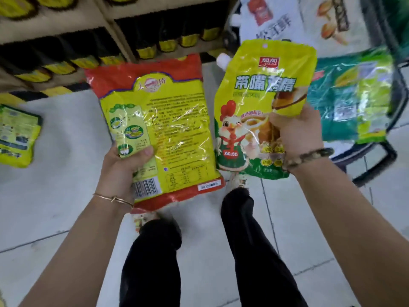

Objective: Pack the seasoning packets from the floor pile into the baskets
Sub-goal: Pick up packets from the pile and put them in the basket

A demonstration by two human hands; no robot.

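Red-yellow packet upright, left fingers curled round it; rooster packet upright, right fingers pinching it

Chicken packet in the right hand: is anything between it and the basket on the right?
Nothing visible is in the way. The chicken packet, gripped by the right hand, is held just left of the basket. Only green packets already lie inside it.

Thin gold bangle by left hand, beaded bracelet by right hand; black trousers, pale shoes.
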